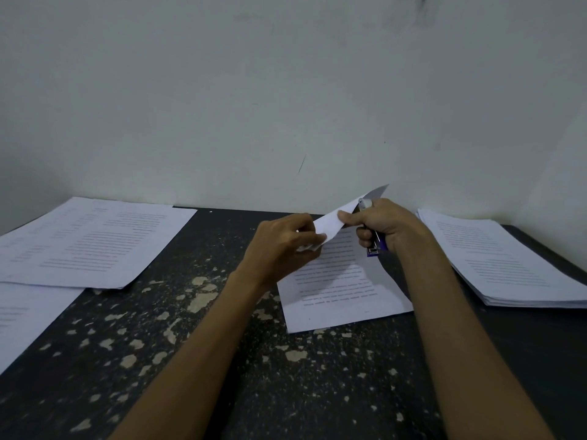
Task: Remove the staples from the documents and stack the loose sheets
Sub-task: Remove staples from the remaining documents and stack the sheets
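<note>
A printed document [341, 289] lies on the dark table in front of me, its far corner lifted and folded back. My left hand [282, 241] pinches that folded corner from the left. My right hand [386, 225] grips a blue and silver stapler [374, 244], and its thumb presses on the raised paper from the right. The staple itself is hidden behind my fingers. A thick stack of sheets [505, 262] sits at the right. Loose printed sheets [85, 242] lie at the left.
The table [222, 360] is black with worn, flaking patches. A pale wall [286, 106] rises right behind it. Another sheet [28, 315] lies at the near left edge, partly under the left sheets.
</note>
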